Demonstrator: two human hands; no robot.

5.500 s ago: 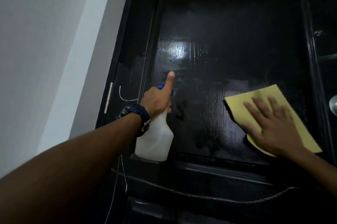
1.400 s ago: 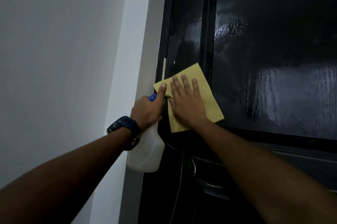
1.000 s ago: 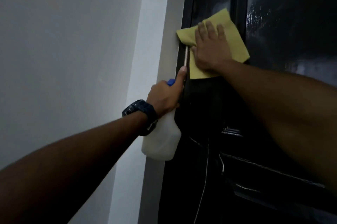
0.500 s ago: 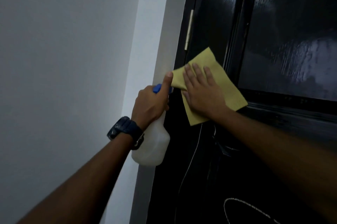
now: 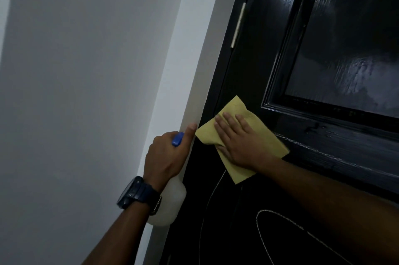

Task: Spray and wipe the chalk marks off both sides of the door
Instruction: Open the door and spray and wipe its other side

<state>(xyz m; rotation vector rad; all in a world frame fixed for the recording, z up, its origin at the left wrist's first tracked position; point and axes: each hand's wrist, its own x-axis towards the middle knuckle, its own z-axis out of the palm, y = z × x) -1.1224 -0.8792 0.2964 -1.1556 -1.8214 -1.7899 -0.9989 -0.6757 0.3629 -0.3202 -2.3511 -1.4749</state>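
A glossy black door point(image 5: 269, 53) fills the right of the view, its upper panel wet and shining. My right hand point(image 5: 239, 141) lies flat, fingers straight, pressing a yellow cloth point(image 5: 274, 146) against the door's left stile just below the panel's corner. My left hand point(image 5: 166, 156) grips a white spray bottle point(image 5: 170, 206) with a blue nozzle point(image 5: 178, 139), index finger pointing up beside the frame. White chalk marks show below: a thin line point(image 5: 212, 191) under the cloth and a dotted curve point(image 5: 278, 219) on the lower panel.
A grey-white wall point(image 5: 86, 92) takes up the left half and meets the black door frame. A pale metal hinge point(image 5: 237, 25) sits on the door's left edge above the cloth. I wear a dark watch point(image 5: 133, 193) on my left wrist.
My right hand has slid the cloth down the stile from the hinge height to below the upper panel's corner. My left hand with the bottle stayed beside it. The view tilted lower.
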